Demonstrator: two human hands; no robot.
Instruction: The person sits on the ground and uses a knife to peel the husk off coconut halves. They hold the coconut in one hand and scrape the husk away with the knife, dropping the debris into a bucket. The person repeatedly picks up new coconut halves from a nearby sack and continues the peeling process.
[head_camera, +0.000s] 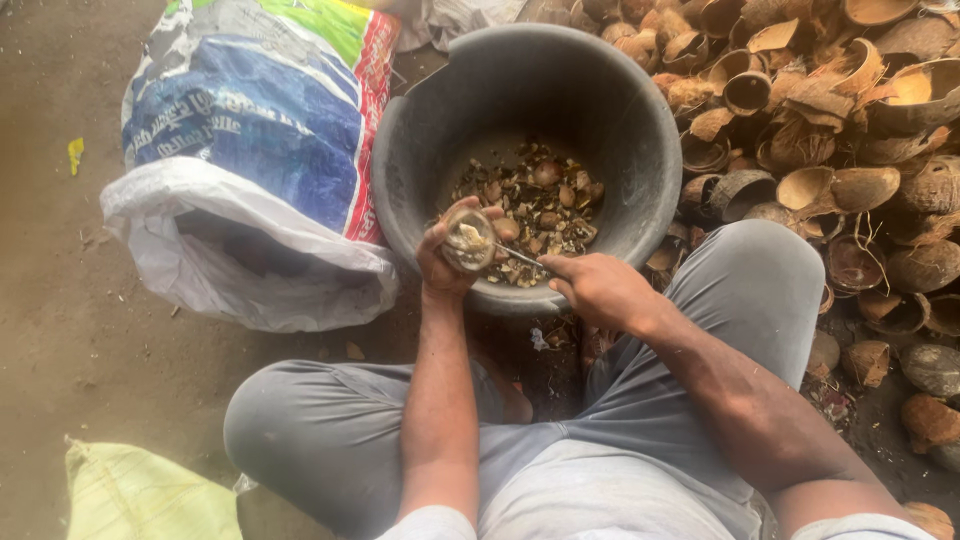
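Scooping is judged under way: over a grey tub (640, 150) of kernel pieces (535, 205), a coconut half (467, 241) is gripped by the left hand (447, 258); a metal blade (522, 257), clasped by the right hand (598, 290), needs careful levering.

A large woven sack (255, 120), printed in blue, green and red with a white folded-open mouth, lies on the dirt ground (60, 330) to the left of the hands, touching the tub's side. A heap of empty coconut shells (830, 150) covers the ground to the right of the hands and beyond them. A pale green sack (140, 495) lies near the body, left of the left forearm. A small yellow scrap (75, 152) sits far left.
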